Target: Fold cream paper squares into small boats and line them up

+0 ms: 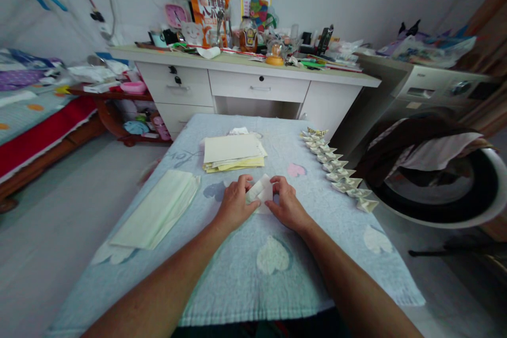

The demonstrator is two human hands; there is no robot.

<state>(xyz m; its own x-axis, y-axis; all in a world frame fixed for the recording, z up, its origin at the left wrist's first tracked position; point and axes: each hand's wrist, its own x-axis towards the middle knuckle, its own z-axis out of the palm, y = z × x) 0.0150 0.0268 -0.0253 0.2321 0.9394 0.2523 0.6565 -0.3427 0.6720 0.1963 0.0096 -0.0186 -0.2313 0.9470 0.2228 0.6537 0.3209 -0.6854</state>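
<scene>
You are pinching the folded paper (261,189) at both edges, left grip (238,199) and right grip (285,199) each clamping a side, in front of the paper stack (232,148) on the counter (233,290). You are seemingly working mid-fold, so the next move is calling for aligned edges and a firm crease. Behind, a jar (248,38) is holding something brown; dark cloth (412,140) is hanging at the washing machine's (433,80) open door.

Left fingers (244,181), right fingers (278,182) hold folded paper (261,191).
</scene>
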